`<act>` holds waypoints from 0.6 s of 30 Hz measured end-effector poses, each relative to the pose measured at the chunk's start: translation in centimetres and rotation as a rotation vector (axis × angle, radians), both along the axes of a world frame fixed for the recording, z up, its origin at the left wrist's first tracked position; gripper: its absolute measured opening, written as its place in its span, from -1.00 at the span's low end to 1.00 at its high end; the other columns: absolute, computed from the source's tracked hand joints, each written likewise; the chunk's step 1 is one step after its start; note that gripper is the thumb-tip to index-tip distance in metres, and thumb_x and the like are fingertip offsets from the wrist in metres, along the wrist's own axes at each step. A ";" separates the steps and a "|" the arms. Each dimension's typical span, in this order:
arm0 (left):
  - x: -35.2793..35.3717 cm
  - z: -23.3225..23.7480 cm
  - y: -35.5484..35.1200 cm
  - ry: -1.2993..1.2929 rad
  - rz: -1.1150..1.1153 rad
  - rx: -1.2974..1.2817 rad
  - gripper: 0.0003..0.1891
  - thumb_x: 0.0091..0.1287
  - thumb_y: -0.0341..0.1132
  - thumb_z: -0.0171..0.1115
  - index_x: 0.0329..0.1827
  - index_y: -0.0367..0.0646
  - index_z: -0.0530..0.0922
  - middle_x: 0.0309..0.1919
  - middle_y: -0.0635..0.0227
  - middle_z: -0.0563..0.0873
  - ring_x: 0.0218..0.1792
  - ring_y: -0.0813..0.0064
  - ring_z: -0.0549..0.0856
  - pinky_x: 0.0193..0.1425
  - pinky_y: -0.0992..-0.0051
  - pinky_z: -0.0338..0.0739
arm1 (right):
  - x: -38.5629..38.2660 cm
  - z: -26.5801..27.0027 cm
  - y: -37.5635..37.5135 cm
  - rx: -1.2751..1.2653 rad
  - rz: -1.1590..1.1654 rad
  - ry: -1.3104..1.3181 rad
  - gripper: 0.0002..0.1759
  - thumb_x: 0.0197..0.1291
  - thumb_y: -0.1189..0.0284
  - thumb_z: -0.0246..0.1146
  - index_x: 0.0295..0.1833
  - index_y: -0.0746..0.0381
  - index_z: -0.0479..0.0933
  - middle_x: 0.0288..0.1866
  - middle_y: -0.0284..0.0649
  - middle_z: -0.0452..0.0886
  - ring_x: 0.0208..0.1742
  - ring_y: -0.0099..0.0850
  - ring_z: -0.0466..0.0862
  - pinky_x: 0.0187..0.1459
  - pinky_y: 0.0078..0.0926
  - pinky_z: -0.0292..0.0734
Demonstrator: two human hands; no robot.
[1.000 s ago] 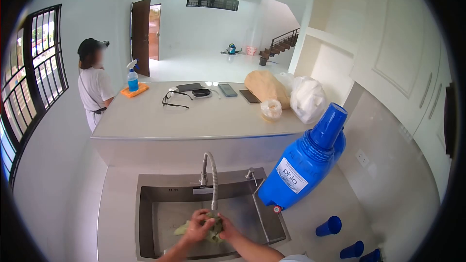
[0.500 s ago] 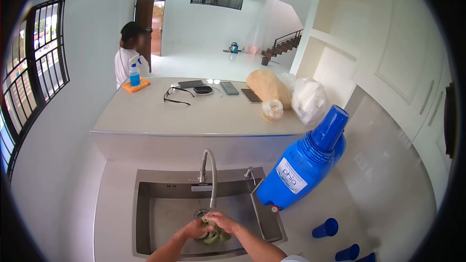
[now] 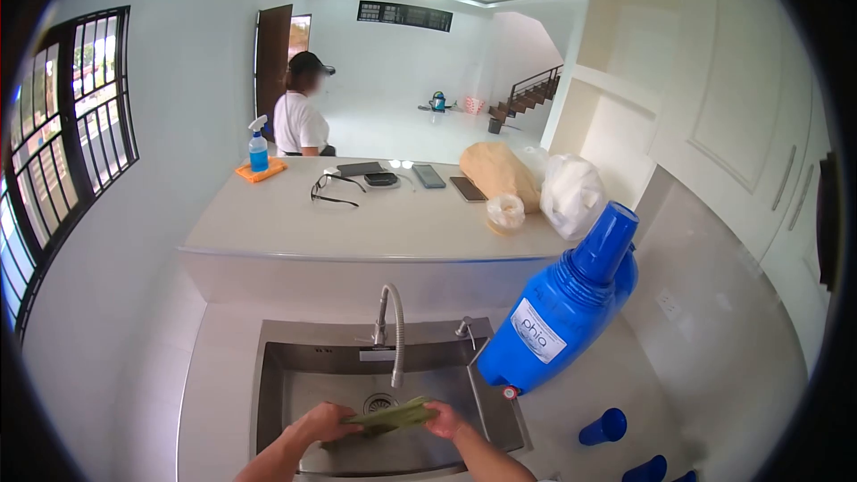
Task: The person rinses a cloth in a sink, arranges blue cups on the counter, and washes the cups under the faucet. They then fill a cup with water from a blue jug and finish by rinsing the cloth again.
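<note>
A green cloth [image 3: 393, 417] is stretched between my two hands over the steel sink [image 3: 308, 382]. Its left end is pinched in my left hand [image 3: 327, 422], and my right hand [image 3: 444, 419] grips the other end. The cloth hangs just in front of the drain [image 3: 380, 403]. Above it curves the flexible spout of the faucet [image 3: 397, 339]. Whether water is running from the spout cannot be made out.
A big blue water jug [image 3: 562, 317] stands right of the sink, with blue cups [image 3: 603, 427] near it. Across the raised counter [image 3: 268, 223] lie glasses [image 3: 335, 190], phones [image 3: 428, 176], bags [image 3: 571, 196] and a spray bottle [image 3: 258, 147]. Beyond it stands a person [image 3: 302, 116].
The cloth was bunched between my hands; now it is pulled out lengthwise, with my hands farther apart. The person behind the counter has moved to the right. My view has shifted slightly.
</note>
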State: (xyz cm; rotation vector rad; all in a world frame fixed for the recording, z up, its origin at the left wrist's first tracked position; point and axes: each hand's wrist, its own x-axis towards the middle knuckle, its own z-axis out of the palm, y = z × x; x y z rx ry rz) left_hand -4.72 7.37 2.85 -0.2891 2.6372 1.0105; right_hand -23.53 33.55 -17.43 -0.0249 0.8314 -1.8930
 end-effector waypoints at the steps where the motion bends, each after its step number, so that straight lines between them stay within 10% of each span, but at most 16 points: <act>1: -0.5 1.1 0.5 -0.147 0.009 0.086 -0.47 0.27 0.09 0.34 -0.06 -0.29 0.65 0.03 -0.04 0.67 -0.02 0.05 0.69 0.15 0.28 0.54 | 1.3 3.7 -0.7 -0.045 -0.104 -0.107 -0.63 0.33 0.25 0.21 0.12 0.25 0.55 0.04 -0.20 0.66 0.11 -0.34 0.64 0.19 -0.35 0.51; 4: -2.9 -6.2 5.2 0.688 0.206 0.522 -0.47 0.24 0.11 0.35 -0.11 -0.29 0.67 -0.10 -0.05 0.71 -0.11 0.02 0.71 0.11 0.29 0.56 | 4.7 5.4 -3.4 -0.087 -0.166 -0.198 -0.62 0.37 0.20 0.16 0.12 0.24 0.51 0.06 -0.20 0.63 0.11 -0.31 0.63 0.26 -0.31 0.46; 6: -4.9 -7.6 10.9 0.743 0.447 0.831 -0.51 0.31 0.12 0.26 -0.14 -0.22 0.69 0.05 0.09 0.67 -0.04 0.17 0.61 0.21 0.41 0.44 | 6.1 5.4 -4.9 -0.015 -0.142 -0.191 -0.61 0.38 0.16 0.15 0.10 0.23 0.51 0.02 -0.21 0.62 0.06 -0.30 0.64 0.25 -0.31 0.46; 12: -6.7 -10.0 10.9 0.180 0.690 0.208 -0.53 0.40 0.08 0.16 -0.13 -0.22 0.68 0.11 0.11 0.65 0.05 0.11 0.59 0.27 0.37 0.40 | 6.5 8.3 -7.4 0.395 -0.140 -0.201 -0.60 0.32 0.11 0.25 0.03 0.21 0.55 -0.17 -0.29 0.60 -0.14 -0.37 0.66 0.06 -0.42 0.55; 15: -5.1 -12.5 7.7 0.272 0.595 -0.185 -0.45 0.30 0.14 0.24 -0.13 -0.28 0.70 0.14 -0.06 0.61 0.21 -0.01 0.55 0.28 0.19 0.42 | 5.8 8.1 -6.2 0.585 0.049 0.288 -0.59 0.35 0.13 0.23 0.07 0.24 0.56 -0.20 -0.28 0.63 -0.17 -0.40 0.66 0.02 -0.47 0.54; 18: -4.2 -13.9 6.2 0.475 0.529 0.337 -0.38 0.28 0.21 0.24 0.04 -0.25 0.64 0.17 -0.02 0.60 0.22 0.00 0.55 0.28 0.18 0.41 | 4.2 8.3 -5.2 0.539 0.255 0.568 -0.54 0.39 0.14 0.20 0.18 0.26 0.54 -0.05 -0.30 0.64 -0.06 -0.53 0.61 0.04 -0.52 0.50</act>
